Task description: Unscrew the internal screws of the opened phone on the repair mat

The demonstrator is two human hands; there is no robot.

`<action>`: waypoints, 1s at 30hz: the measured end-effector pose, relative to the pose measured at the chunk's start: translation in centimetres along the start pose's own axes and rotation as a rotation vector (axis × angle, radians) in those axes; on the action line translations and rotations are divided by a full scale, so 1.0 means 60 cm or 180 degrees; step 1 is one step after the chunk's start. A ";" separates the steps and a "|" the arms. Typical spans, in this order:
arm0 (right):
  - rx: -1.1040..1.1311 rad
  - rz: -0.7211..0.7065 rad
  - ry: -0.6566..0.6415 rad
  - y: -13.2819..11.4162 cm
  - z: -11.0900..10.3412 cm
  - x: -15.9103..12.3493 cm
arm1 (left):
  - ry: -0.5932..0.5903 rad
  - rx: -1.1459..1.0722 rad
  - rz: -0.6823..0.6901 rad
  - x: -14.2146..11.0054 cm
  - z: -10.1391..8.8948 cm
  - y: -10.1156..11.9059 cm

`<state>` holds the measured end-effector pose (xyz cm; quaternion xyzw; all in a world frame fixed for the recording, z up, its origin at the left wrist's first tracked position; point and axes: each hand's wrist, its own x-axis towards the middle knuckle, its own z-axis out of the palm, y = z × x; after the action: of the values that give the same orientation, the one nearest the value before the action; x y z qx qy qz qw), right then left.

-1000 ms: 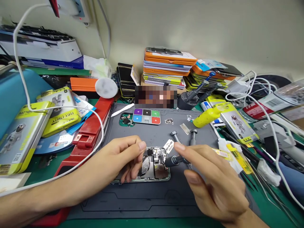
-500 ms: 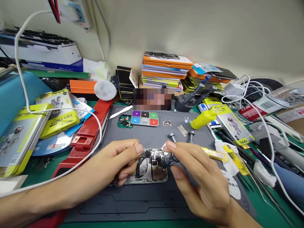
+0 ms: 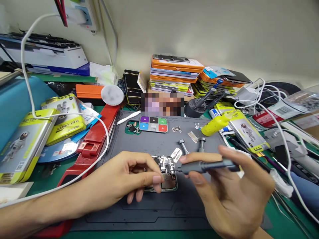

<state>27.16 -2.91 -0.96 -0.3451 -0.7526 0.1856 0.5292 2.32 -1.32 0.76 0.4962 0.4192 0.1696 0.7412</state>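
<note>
An opened phone lies on the grey work mat, its circuit parts and inner metal showing. My right hand grips a dark grey screwdriver, held almost level, its tip pointing left at the phone's right end. My left hand covers the left part of the phone. Its thumb and index fingertips come together over the phone; whatever may be between them is hidden. Just above the phone's right end lies a razor blade. Two more screwdrivers rest on the mat beyond my right hand.
On the mat are a coloured screw tray, a white plastic tool and a yellow bottle. A screwdriver stand stands behind. Battery boxes and a white cable lie left; stacked cases stand at the back.
The screwdriver has swung from a steep angle to nearly level, and my right hand has turned and shifted right. My left hand has moved slightly right, with its fingers less tightly curled.
</note>
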 end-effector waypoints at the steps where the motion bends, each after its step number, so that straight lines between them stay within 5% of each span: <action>1: 0.0309 0.0199 0.0100 -0.004 0.002 0.000 | -0.0018 -0.0049 -0.0014 0.001 0.000 -0.001; 6: 0.0829 0.0694 0.0058 -0.018 0.009 0.006 | -0.0034 -0.0196 0.0008 0.002 0.000 -0.006; 30: 0.1485 0.1529 -0.0179 -0.026 0.009 -0.004 | -0.0019 -0.0119 0.0065 0.001 -0.001 -0.001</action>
<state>26.18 -4.13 -0.31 -0.3770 -0.6013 0.4817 0.5140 2.29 -1.25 0.65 0.4869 0.4087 0.1835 0.7498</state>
